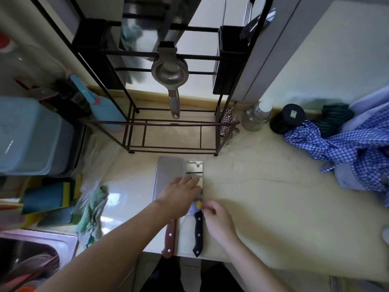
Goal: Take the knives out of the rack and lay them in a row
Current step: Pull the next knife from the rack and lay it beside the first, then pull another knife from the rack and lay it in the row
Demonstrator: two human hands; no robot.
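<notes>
Both forearms reach up from the bottom of the frame over a pale countertop (263, 197). Two cleavers lie side by side just below frame centre, blades pointing away, handles at the counter's near edge. At left is the red-handled cleaver (166, 175), its handle near the lower centre; touching it on the right is the black-handled cleaver (197, 230), whose blade has a hole and a slot near the far end. Lying across both blades, the left hand (181, 193) is open and flat, its fingers spread over the black-handled cleaver's blade. Curled narrow, the right hand (219, 220) has its fingertips at the right edge of that knife where blade meets handle; whether it grips the knife I cannot tell. Left of the knives lies a green cloth (92, 209), and a sink (37, 249) fills the lower left corner. Beyond the blades, in the upper centre, stands the black wire rack (172, 123), a metal squeezer (170, 81) hanging from its bar. A blue checked cloth (347, 148) lies at right.
</notes>
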